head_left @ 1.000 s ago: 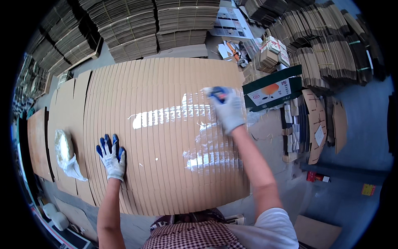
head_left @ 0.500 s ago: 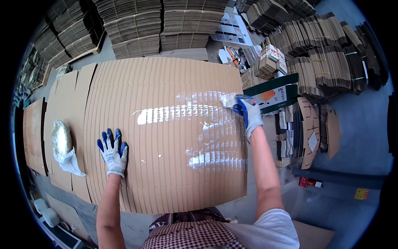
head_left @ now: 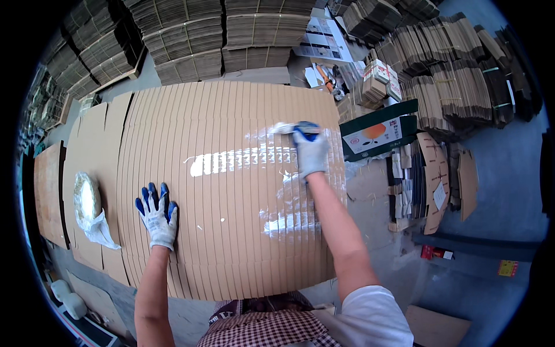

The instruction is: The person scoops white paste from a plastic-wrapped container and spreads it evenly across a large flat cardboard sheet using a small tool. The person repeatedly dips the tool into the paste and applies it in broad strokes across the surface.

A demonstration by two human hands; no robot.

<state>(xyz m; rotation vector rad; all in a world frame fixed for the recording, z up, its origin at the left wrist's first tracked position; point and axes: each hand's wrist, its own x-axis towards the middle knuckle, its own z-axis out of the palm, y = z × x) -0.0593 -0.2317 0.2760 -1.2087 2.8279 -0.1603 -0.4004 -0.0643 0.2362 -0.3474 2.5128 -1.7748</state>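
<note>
cardboard sheets [head_left: 243,248] are lying fanned before wearer. left hand [head_left: 157,217] is resting splayed on them; right hand [head_left: 312,155] is clenching pale brush [head_left: 283,128] near glossy white streaks [head_left: 217,162]. sheets looking light, stiff, slippery where glossy; dry edges probably offering best hold.

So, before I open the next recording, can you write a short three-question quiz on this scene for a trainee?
1. Multiple choice: where is the left hand?
(a) on the apron
(b) on the cardboard
(c) on the floor
2. True or false: the round container is to the left of that hand.
3. Fill in: the right hand holds a ____.

Key:
1. b, fingers spread on the cardboard
2. True
3. brush
</note>
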